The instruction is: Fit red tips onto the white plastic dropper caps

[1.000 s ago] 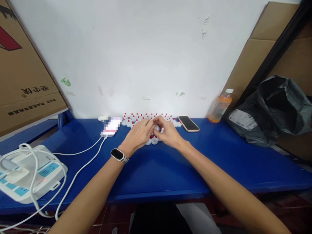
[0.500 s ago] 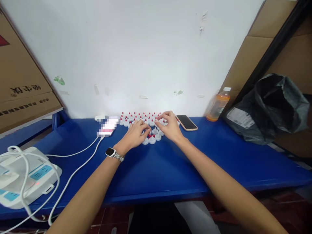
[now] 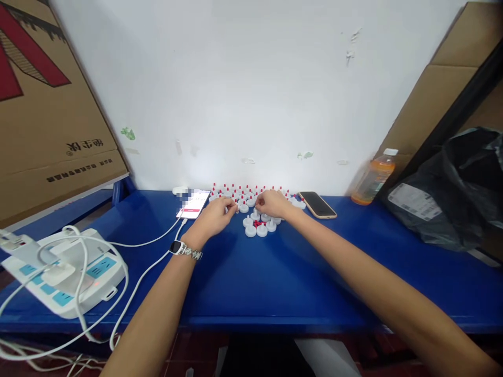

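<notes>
White round nozzle caps [image 3: 261, 230] stand in a cluster on the blue table [image 3: 251, 283], several of them topped with small red tips. Loose red tips [image 3: 259, 223] lie in a little heap, ringed by white caps without tips. At the cluster's left side, my left hand [image 3: 218, 215] is closed, thumb and forefinger pinched together; what lies between them is too small to make out. My right hand [image 3: 274, 203] pinches just above a bare white cap [image 3: 255, 215], and its fingers hide whatever they grip.
A charging phone [image 3: 196, 204] lies left of the caps, and another phone [image 3: 319, 204] lies to their right. A power strip [image 3: 78, 283] with tangled white cables occupies the left end. An orange drink bottle [image 3: 373, 178] and black plastic bag [image 3: 440, 193] stand at right, by the wall.
The camera view has swung left, so things appear further right. My right hand's fingers have closed into a pinch and come down over the caps. My left hand has drawn off the red tips, leftward.
</notes>
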Motion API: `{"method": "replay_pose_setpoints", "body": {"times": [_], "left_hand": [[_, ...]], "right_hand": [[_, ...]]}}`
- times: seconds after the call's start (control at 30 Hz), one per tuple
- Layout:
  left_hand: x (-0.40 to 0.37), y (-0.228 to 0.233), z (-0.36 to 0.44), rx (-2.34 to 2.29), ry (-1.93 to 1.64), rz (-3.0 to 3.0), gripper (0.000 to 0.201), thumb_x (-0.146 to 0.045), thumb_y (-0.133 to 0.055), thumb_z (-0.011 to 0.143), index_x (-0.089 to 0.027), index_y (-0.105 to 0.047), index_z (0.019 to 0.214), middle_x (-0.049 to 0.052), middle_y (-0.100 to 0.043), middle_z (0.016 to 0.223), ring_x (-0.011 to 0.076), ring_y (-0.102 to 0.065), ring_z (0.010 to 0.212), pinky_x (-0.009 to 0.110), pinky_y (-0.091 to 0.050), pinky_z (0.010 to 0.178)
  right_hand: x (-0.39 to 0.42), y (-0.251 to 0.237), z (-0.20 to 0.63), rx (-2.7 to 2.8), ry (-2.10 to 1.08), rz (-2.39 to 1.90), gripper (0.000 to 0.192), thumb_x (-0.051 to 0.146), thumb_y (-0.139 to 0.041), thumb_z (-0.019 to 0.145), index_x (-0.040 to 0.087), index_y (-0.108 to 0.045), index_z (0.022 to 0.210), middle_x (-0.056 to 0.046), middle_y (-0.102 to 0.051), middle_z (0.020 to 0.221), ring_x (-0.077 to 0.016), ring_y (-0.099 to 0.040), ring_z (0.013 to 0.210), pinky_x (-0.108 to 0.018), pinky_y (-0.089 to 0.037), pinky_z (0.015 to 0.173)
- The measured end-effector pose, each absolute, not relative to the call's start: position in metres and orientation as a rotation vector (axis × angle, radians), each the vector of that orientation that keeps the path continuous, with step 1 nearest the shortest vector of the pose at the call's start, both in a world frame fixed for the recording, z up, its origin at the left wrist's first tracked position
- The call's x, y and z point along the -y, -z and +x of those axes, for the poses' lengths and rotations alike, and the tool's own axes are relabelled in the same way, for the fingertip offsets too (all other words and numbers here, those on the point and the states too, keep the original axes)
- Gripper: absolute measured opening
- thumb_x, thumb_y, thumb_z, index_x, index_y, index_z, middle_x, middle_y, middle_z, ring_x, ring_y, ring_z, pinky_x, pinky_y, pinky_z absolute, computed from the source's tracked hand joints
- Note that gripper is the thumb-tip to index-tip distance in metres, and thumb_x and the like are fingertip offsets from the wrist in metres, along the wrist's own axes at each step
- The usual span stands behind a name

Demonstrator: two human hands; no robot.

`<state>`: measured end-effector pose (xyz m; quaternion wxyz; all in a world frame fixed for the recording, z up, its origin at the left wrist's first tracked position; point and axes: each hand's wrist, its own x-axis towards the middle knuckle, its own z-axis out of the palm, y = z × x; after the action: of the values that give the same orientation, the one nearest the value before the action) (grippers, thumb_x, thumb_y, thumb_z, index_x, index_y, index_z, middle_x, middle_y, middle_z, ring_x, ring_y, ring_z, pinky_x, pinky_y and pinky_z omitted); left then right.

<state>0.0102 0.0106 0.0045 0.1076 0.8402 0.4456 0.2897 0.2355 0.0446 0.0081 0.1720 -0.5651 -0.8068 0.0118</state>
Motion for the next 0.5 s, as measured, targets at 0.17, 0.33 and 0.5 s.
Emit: {"method": "replay_pose_setpoints", "body": {"times": [0.17, 0.33, 0.5], "left_hand": [[-0.007, -0.004, 0.012, -1.355, -0.82, 2.438, 0.044, -0.048, -0.04, 0.096, -0.021, -0.066, 0.072, 0.003, -0.066, 0.071, 0.0189, -0.058, 0.065, 0.03, -0.037, 0.061], [-0.004, 0.0, 0.016, -1.394, -0.789, 2.437, 0.041, -0.044, -0.039, 0.098, -0.02, -0.063, 0.075, 0.003, -0.065, 0.072, 0.0185, -0.058, 0.065, 0.029, -0.035, 0.059], [-0.004, 0.001, 0.021, -1.418, -0.92, 2.456, 0.027, -0.038, -0.044, 0.097, -0.02, -0.059, 0.084, 0.005, -0.065, 0.089, 0.0188, -0.059, 0.076, 0.03, -0.039, 0.064]], "right_hand": [[-0.055, -0.009, 0.217, 2.234, -0.005, -1.612, 0.021, 0.034, -0.06, 0.083, 0.021, -0.074, 0.094, -0.008, -0.074, 0.087, -0.0249, -0.066, 0.086, -0.037, -0.042, 0.085], [-0.063, -0.006, 0.193, 2.305, -0.027, -1.652, 0.016, 0.033, -0.063, 0.082, 0.019, -0.071, 0.083, -0.008, -0.073, 0.089, -0.0263, -0.063, 0.097, -0.045, -0.032, 0.097], [-0.046, -0.012, 0.204, 2.121, -0.001, -1.514, 0.018, 0.029, -0.052, 0.089, 0.019, -0.066, 0.095, -0.01, -0.07, 0.105, -0.0258, -0.062, 0.101, -0.042, -0.037, 0.093]]}}
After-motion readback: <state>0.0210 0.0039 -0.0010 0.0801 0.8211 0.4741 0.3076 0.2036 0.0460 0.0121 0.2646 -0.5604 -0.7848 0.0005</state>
